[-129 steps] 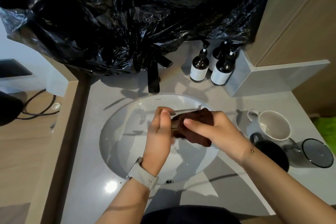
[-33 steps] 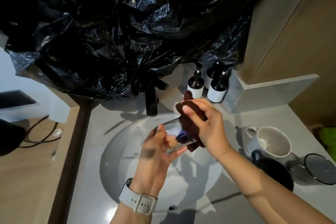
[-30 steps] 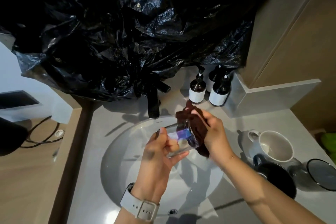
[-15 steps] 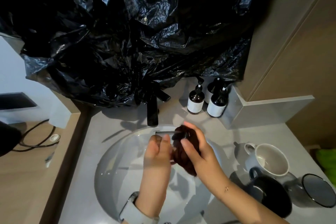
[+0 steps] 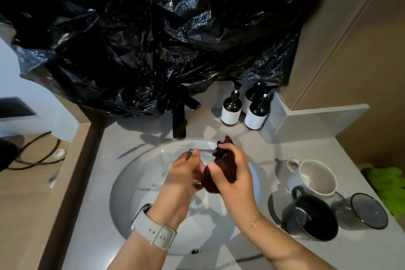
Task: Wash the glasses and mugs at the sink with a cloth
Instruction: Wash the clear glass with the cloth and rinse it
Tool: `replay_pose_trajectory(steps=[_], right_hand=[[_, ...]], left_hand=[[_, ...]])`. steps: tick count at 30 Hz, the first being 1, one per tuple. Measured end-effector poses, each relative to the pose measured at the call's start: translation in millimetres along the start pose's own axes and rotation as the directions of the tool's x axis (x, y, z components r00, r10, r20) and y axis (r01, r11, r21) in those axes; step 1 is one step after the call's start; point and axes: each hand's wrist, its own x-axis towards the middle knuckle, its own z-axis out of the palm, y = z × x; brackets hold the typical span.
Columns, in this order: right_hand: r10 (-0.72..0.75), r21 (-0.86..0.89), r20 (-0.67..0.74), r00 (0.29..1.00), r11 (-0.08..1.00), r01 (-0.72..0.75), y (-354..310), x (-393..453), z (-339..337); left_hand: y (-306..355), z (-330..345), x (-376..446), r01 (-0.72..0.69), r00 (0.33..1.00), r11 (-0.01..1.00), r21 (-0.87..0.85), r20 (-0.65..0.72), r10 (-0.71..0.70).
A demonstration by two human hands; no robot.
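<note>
Over the white sink basin (image 5: 140, 184) my left hand (image 5: 182, 173) grips a clear glass (image 5: 202, 151); only its rim and a little of its wall show between my hands. My right hand (image 5: 234, 182) grips a dark brown cloth (image 5: 221, 166) bunched against the glass, with part of the cloth at the rim. On the grey counter to the right stand a white mug (image 5: 313, 176), a black mug (image 5: 311, 218) and a dark smoked glass (image 5: 368, 213).
A black tap (image 5: 179, 120) stands behind the basin under crumpled black plastic (image 5: 153, 35). Three brown pump bottles (image 5: 230, 109) sit at the back right. A green cloth (image 5: 388, 184) lies at the far right, and a cable (image 5: 37, 153) on the wooden surface left.
My hands have brought the glass lower over the basin and turned it so its rim shows edge-on. The cloth has moved from the raised glass's mouth to its side and rim.
</note>
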Motion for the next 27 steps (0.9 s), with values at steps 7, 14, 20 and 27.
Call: replay_pose_trajectory(steps=[7, 14, 20, 27], right_hand=[[0.643, 0.477, 0.293, 0.708, 0.543, -0.691, -27, 8, -2], [0.631, 0.540, 0.157, 0.759, 0.589, -0.601, -20, 12, -4], [-0.063, 0.064, -0.080, 0.995, 0.996, 0.068, -2, -4, -9], [0.701, 0.374, 0.409, 0.584, 0.455, -0.808, -34, 10, -22]], left_hand=[[-33, 10, -12, -0.456, 0.847, 0.746, 0.484, -0.021, 0.531], [-32, -15, -6, -0.537, 0.844, 0.740, 0.406, 0.275, 0.461], [-13, -5, -4, -0.317, 0.946, 0.927, 0.199, 0.141, 0.293], [-27, -15, -15, -0.665, 0.732, 0.436, 0.606, 0.413, 0.543]])
